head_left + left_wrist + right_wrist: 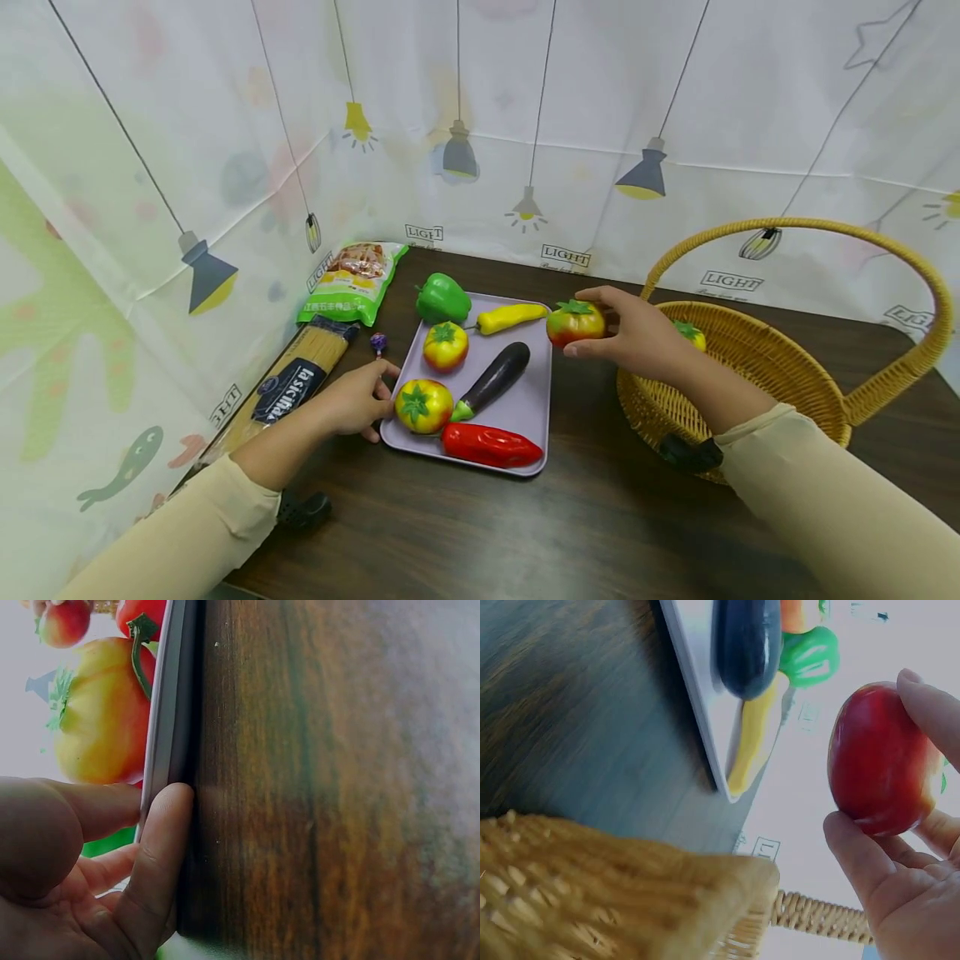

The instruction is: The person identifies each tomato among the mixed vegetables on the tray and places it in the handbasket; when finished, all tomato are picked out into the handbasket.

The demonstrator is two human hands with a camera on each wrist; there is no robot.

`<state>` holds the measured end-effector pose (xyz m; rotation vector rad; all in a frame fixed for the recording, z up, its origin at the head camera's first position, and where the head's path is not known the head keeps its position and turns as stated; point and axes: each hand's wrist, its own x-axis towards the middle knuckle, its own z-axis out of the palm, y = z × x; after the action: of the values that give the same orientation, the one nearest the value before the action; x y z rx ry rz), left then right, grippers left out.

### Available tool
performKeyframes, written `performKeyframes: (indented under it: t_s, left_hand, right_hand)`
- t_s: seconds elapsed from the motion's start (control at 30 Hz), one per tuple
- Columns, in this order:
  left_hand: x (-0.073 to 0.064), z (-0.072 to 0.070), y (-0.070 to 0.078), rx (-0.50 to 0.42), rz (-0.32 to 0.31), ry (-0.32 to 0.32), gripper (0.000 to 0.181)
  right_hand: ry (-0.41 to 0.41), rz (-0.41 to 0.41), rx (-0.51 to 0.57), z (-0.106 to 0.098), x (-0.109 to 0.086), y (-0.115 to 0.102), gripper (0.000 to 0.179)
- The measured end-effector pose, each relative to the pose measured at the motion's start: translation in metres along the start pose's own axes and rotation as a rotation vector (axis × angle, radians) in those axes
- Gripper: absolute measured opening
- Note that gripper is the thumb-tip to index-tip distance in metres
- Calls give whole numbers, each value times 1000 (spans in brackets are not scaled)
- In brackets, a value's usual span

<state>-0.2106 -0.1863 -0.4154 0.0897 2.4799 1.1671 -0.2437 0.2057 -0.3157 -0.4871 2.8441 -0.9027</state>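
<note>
"LIGHT" on backdrop [577, 200], perhaps "la sicilia" on pasta pack [298, 371], Chinese on bag [354, 285]

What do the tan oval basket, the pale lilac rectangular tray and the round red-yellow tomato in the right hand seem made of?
Tan oval basket: wicker or a plastic imitation, satin; woven strands show.
Pale lilac rectangular tray: probably low-sheen plastic; moulded rim, rounded corners.
Round red-yellow tomato: perhaps plastic or coated foam; glossy highlights.

Creased white sheeting [420, 50], printed with hanging lamps [643, 173], faint coloured shapes [33, 333] and "LIGHT" labels [566, 256], rises behind and left of a dark wood-grain tabletop [450, 533] with a soft sheen.
</note>
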Motion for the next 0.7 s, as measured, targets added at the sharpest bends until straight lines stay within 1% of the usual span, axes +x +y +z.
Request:
performKeyframes:
  t_s: [0.17, 0.4, 0.57, 0.7]
  left_hand:
    - [-1, 0, 0, 2, -8, -1, 49]
    - [-2, -1, 3, 1, 0, -3, 49]
    - [-2, -1, 3, 0, 0, -6, 49]
    - [-2, -1, 2, 1, 3, -6, 49]
  right_hand:
    - [0, -4, -16, -7, -14, 2, 88]
    - [4, -18, -50, -20, -37, 4, 89]
    - [9, -15, -59, -28, -51, 11, 90]
    - [13, -17, -56, -33, -57, 19, 91]
